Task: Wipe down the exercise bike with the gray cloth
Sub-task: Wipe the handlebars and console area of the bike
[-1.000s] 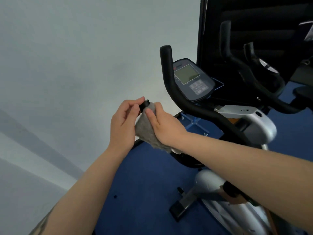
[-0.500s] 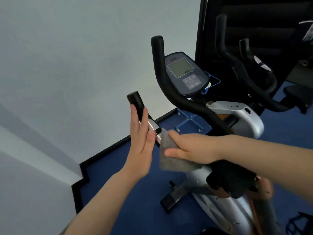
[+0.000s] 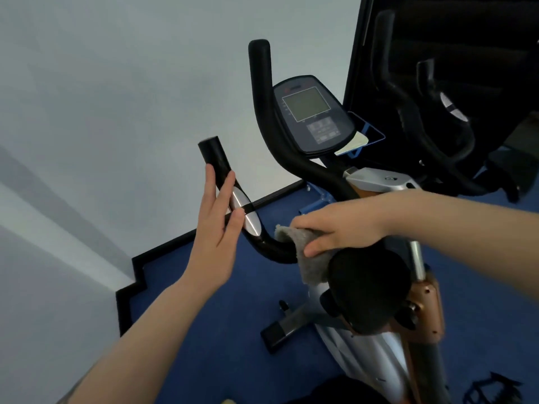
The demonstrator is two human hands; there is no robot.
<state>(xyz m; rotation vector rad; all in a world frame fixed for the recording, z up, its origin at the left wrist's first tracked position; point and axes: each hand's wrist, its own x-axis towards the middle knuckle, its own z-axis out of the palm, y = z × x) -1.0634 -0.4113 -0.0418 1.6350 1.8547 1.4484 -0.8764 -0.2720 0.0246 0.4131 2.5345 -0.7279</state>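
My right hand (image 3: pixel 341 228) presses the gray cloth (image 3: pixel 309 258) over the low bend of the near handlebar (image 3: pixel 233 196) of the exercise bike (image 3: pixel 376 182), fingers curled down around the fabric and the bar beneath it. The cloth bunches under my palm, and a loose flap hangs down toward the black seat (image 3: pixel 367 290) just below. My left hand (image 3: pixel 215 228) is flat and released, fingers straight and together, resting against the near side of the same handlebar, next to the silver sensor strip (image 3: pixel 248 217). The bar's black tip sticks up above my fingertips. The second handlebar (image 3: pixel 262 97) rises farther back, and the console (image 3: pixel 312 112) with its gray screen sits just right of it. The bike stands on blue carpet (image 3: pixel 218 330) beside a pale wall (image 3: pixel 116 97). Another dark machine (image 3: pixel 437 112) stands behind it to the right.
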